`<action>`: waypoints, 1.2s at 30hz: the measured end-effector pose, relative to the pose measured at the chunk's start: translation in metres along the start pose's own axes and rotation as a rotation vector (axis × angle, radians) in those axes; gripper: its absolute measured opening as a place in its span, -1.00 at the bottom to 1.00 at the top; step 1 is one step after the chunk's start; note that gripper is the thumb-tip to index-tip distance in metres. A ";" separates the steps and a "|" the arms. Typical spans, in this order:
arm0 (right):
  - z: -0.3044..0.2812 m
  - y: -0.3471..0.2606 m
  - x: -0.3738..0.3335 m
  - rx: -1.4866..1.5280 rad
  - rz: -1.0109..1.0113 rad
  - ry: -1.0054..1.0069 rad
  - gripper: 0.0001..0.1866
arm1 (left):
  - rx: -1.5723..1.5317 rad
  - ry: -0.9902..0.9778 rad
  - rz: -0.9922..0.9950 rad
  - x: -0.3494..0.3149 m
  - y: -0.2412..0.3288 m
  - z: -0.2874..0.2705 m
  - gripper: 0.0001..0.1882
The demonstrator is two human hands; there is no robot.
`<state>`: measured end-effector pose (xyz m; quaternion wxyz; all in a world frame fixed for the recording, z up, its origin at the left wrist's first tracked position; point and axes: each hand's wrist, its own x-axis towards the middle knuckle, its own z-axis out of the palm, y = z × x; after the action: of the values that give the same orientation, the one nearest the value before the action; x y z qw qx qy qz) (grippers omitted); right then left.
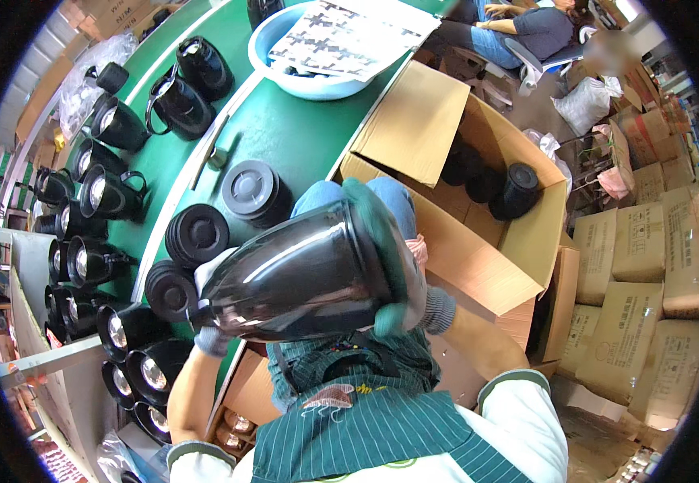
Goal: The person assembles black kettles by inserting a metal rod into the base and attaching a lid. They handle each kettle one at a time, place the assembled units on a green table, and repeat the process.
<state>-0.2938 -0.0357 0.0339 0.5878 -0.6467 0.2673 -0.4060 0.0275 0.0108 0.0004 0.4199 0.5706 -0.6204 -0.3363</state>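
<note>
A glossy black jug body (293,278), probably a vacuum jug, lies tilted on its side above my lap, its wide end to the right. My right hand (385,258), in a green-coated glove, is wrapped around that wide end, thumb low on it. At the narrower left end, my left hand (214,270), in a pale glove, holds the jug; most of its fingers are hidden behind it. Close by on the green table are stacks of round black caps or bases: one grey-black stack (253,191), another stack (198,235) and a lower one (174,291).
Many black jugs (106,193) crowd the green table (164,153) at left. A pale blue basin (317,85) with a patterned sheet stands at the far side. An open carton (478,249) holding black cylinders is on my right; sealed cartons (623,338) are beyond. Another person (526,36) sits at far right.
</note>
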 end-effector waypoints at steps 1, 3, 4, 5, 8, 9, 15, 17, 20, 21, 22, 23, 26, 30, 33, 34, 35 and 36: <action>0.001 0.005 -0.001 0.096 0.051 0.027 0.19 | 0.175 0.139 0.200 0.011 0.024 0.003 -0.77; -0.016 0.027 -0.008 0.233 0.268 -0.019 0.20 | 0.616 0.053 0.736 0.030 0.076 -0.006 -0.72; -0.026 0.039 -0.014 0.223 0.344 -0.059 0.20 | 0.746 -0.070 0.915 0.034 0.099 -0.009 -0.69; -0.039 0.044 -0.012 0.129 0.326 -0.137 0.20 | 0.629 -0.004 0.802 0.034 0.095 -0.005 -0.70; -0.044 0.023 -0.023 -0.449 -0.217 -0.193 0.21 | 0.094 0.108 -0.034 0.019 0.042 0.004 -0.70; -0.041 0.016 -0.014 -0.533 -0.413 -0.173 0.21 | -0.141 0.132 -0.188 -0.008 -0.019 0.001 -0.69; -0.008 -0.004 -0.011 0.231 -0.017 0.086 0.19 | 0.180 0.190 0.222 0.020 0.049 0.008 -0.62; -0.008 0.010 -0.024 0.320 0.116 0.139 0.19 | 0.613 0.111 0.723 0.041 0.090 0.000 -0.60; -0.018 0.034 -0.021 0.464 0.285 0.144 0.19 | 0.506 0.135 0.607 0.038 0.066 0.002 -0.66; -0.024 0.022 -0.021 0.095 0.126 0.081 0.16 | 0.290 0.119 0.302 0.035 0.053 0.007 -0.66; -0.027 0.011 -0.017 -0.259 -0.048 0.063 0.13 | 0.087 0.103 -0.014 0.022 0.040 0.008 -0.66; -0.027 -0.003 -0.007 -0.429 -0.258 0.001 0.08 | -0.118 0.109 -0.082 0.000 0.006 0.006 -0.66; -0.026 -0.012 0.013 -0.205 -0.515 0.020 -0.04 | -0.426 0.131 -0.113 -0.020 -0.044 0.020 -0.65; -0.008 -0.021 0.001 0.310 0.084 0.163 -0.13 | 0.193 0.184 0.216 0.016 0.047 0.016 -0.68; -0.019 -0.037 0.002 0.152 0.089 0.092 -0.14 | 0.134 0.213 0.200 0.014 0.039 0.020 -0.68; -0.017 -0.038 0.000 0.032 0.034 0.074 -0.10 | 0.071 0.198 0.078 0.014 0.031 0.020 -0.68; -0.014 -0.039 -0.001 -0.089 -0.017 0.056 -0.07 | -0.071 0.173 -0.057 0.009 0.020 0.020 -0.67; -0.014 -0.037 0.000 -0.225 -0.191 0.039 -0.04 | -0.325 0.129 -0.173 0.002 0.004 0.019 -0.66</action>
<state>-0.3103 -0.0371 0.0700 0.4650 -0.7229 0.2598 -0.4401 0.0083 0.0084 -0.0043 0.5149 0.5669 -0.4785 -0.4296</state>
